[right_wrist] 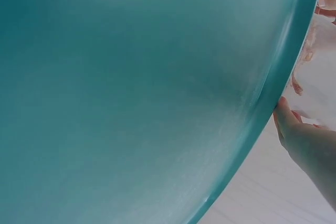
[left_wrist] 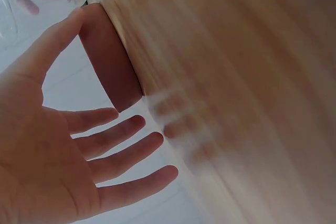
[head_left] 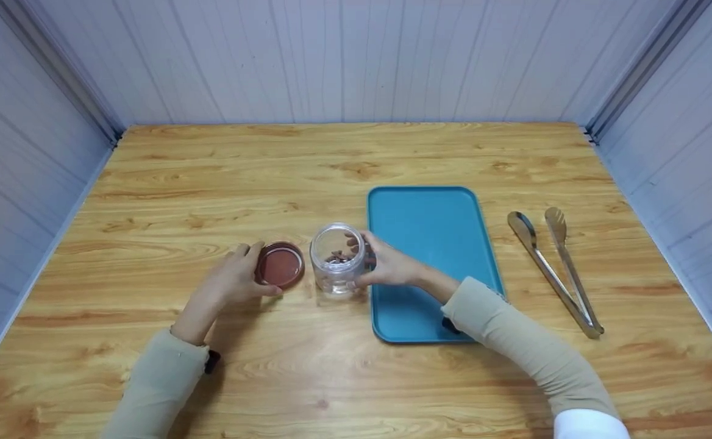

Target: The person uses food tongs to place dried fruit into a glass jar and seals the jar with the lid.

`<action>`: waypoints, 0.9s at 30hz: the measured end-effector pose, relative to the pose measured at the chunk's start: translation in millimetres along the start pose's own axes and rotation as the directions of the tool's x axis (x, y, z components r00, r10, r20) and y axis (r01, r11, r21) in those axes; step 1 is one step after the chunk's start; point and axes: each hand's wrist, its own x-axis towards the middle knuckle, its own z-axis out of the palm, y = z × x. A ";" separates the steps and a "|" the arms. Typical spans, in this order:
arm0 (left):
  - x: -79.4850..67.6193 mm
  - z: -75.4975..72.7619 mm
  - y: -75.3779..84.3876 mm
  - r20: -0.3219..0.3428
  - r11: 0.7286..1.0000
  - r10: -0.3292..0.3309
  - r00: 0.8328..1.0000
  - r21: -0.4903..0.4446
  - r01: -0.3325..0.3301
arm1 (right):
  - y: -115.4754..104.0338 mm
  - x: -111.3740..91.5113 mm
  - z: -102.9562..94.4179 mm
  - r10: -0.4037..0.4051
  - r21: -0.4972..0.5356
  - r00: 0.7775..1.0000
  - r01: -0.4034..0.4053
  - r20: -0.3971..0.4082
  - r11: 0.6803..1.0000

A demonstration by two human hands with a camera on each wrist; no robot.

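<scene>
A reddish-brown round lid (head_left: 281, 268) lies on the table with its hollow side up. My left hand (head_left: 234, 277) holds it at the edge, thumb on one side and index finger on the opposite side; the other fingers spread loosely in the left wrist view, where the lid (left_wrist: 110, 61) shows side-on. Just right of the lid stands a clear open-topped jar (head_left: 331, 285), upright, with several small brown pieces inside. My right hand (head_left: 395, 265) grips the jar from its right side, fingers behind and thumb in front. In the right wrist view the tray hides part of that hand.
A blue rectangular tray (head_left: 423, 213) lies right of the jar, under my right wrist. Farther right, metal tongs (head_left: 552, 279) lie spread on the wooden table (head_left: 240, 177). Pale panelled walls (head_left: 344, 61) close off the back and both sides.
</scene>
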 end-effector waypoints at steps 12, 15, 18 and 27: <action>2.0 2.4 2.7 -0.019 0.999 0.021 1.000 0.039 -0.020 | 25.9 10.9 0.8 -0.018 -0.048 1.000 0.017 -0.021 0.999; 3.3 1.9 2.5 -0.016 0.998 0.018 1.000 0.055 -0.017 | 27.1 12.4 0.9 -0.024 -0.055 1.000 0.024 -0.017 0.998; 4.8 1.0 2.1 -0.003 0.998 0.010 1.000 0.062 -0.010 | 27.8 13.5 1.0 -0.029 -0.059 1.000 0.029 -0.007 0.998; 6.6 0.5 0.8 0.015 0.997 0.004 1.000 0.083 -0.006 | 28.0 13.8 1.0 -0.017 -0.054 1.000 0.018 0.005 0.998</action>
